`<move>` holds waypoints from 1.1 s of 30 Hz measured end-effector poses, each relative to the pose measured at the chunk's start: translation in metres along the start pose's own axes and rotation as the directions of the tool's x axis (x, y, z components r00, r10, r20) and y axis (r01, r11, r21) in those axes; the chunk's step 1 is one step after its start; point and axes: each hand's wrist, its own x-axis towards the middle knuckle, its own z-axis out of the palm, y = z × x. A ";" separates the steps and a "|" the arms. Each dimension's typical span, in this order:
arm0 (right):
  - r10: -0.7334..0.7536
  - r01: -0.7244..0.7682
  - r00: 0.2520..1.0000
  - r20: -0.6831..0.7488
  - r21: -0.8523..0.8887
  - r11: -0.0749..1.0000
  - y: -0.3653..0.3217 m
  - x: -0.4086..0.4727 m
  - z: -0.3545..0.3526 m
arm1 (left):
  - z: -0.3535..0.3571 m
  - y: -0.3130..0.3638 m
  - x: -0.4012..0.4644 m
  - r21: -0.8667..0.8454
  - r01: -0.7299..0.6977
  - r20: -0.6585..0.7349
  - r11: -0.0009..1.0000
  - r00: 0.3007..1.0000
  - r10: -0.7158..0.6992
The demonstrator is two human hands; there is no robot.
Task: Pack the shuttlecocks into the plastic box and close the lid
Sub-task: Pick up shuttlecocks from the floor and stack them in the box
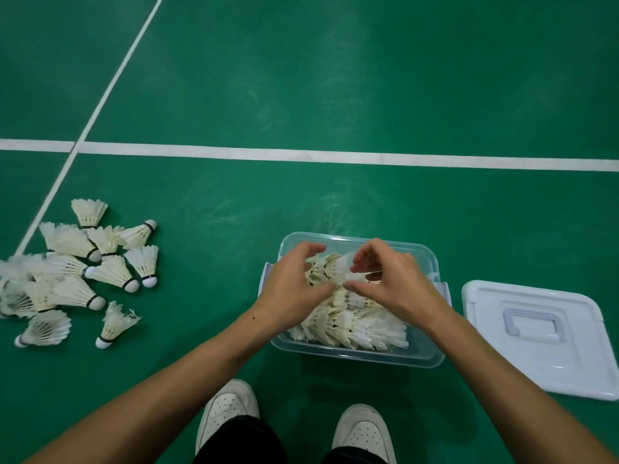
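A clear plastic box [355,354] stands on the green floor in front of my feet, holding several white feather shuttlecocks [351,326]. Both my hands are over the box's far half. My right hand [392,279] pinches a shuttlecock [348,267] by its feathers between thumb and fingers. My left hand [294,283] is curled with its fingers on the shuttlecocks in the box, beside the right hand. The white lid [542,339] with a handle lies flat on the floor to the right of the box. A loose pile of several shuttlecocks [77,272] lies on the floor at the left.
White court lines [301,155] cross the green floor beyond the box. My two white shoes [227,410] stand just below the box. Open floor separates the pile from the box.
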 end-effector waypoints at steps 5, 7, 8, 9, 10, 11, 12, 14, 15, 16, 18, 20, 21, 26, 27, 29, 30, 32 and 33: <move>-0.096 0.080 0.982 -0.162 -0.103 0.992 -0.026 -0.001 -0.010 | -0.054 0.008 -0.023 -0.165 -0.091 -0.170 0.982 0.984 0.062; -0.135 0.117 0.975 -0.178 -0.111 0.987 -0.047 0.007 -0.004 | -0.081 -0.001 -0.031 -0.161 -0.116 -0.229 0.980 0.970 0.078; -0.156 0.138 0.973 -0.172 -0.114 0.984 -0.057 0.012 0.002 | -0.094 -0.009 -0.035 -0.152 -0.119 -0.257 0.981 0.963 0.077; -0.177 0.159 0.971 -0.160 -0.118 0.980 -0.068 0.017 0.009 | -0.106 -0.019 -0.039 -0.145 -0.111 -0.283 0.983 0.957 0.067; -0.193 0.176 0.971 -0.143 -0.124 0.977 -0.077 0.023 0.018 | -0.118 -0.030 -0.042 -0.140 -0.095 -0.308 0.986 0.950 0.048; -0.211 0.195 0.969 -0.126 -0.131 0.972 -0.087 0.029 0.027 | -0.128 -0.042 -0.046 -0.140 -0.075 -0.332 0.987 0.943 0.025; -0.230 0.214 0.967 -0.108 -0.143 0.966 -0.096 0.035 0.037 | -0.137 -0.055 -0.049 -0.143 -0.056 -0.355 0.988 0.935 0.001; -0.274 0.260 0.960 -0.062 -0.173 0.950 -0.113 0.047 0.059 | -0.151 -0.081 -0.056 -0.146 -0.030 -0.396 0.989 0.918 -0.030; -0.294 0.284 0.955 -0.032 -0.185 0.941 -0.122 0.053 0.071 | -0.157 -0.094 -0.060 -0.143 -0.020 -0.412 0.989 0.910 -0.041; -0.314 0.309 0.949 0.004 -0.196 0.931 -0.131 0.059 0.082 | -0.162 -0.107 -0.065 -0.141 -0.006 -0.428 0.990 0.902 -0.055; -0.361 0.370 0.929 0.079 -0.217 0.903 -0.148 0.069 0.106 | -0.172 -0.133 -0.078 -0.147 0.029 -0.463 0.989 0.881 -0.095; -0.398 0.422 0.906 0.144 -0.232 0.876 -0.164 0.078 0.126 | -0.182 -0.158 -0.090 -0.154 0.071 -0.487 0.986 0.863 -0.138; -0.412 0.443 0.895 0.169 -0.232 0.866 -0.170 0.083 0.135 | -0.187 -0.169 -0.096 -0.157 0.089 -0.494 0.984 0.855 -0.156; -0.446 0.493 0.865 0.230 -0.230 0.839 -0.194 0.110 0.179 | -0.209 -0.220 -0.109 -0.126 0.191 -0.487 0.973 0.843 -0.229; -0.446 0.496 0.862 0.240 -0.225 0.838 -0.197 0.116 0.189 | -0.214 -0.228 -0.110 -0.093 0.212 -0.489 0.973 0.841 -0.230; -0.442 0.503 0.856 0.270 -0.230 0.833 -0.205 0.126 0.207 | -0.220 -0.244 -0.112 0.016 0.250 -0.502 0.968 0.839 -0.209; -0.440 0.509 0.851 0.287 -0.241 0.827 -0.208 0.131 0.216 | -0.220 -0.251 -0.112 0.071 0.264 -0.502 0.962 0.843 -0.194; -0.439 0.521 0.842 0.314 -0.260 0.813 -0.214 0.142 0.231 | -0.219 -0.259 -0.113 0.140 0.286 -0.484 0.948 0.855 -0.187; -0.441 0.526 0.839 0.320 -0.268 0.807 -0.217 0.148 0.238 | -0.217 -0.262 -0.112 0.160 0.300 -0.471 0.940 0.860 -0.195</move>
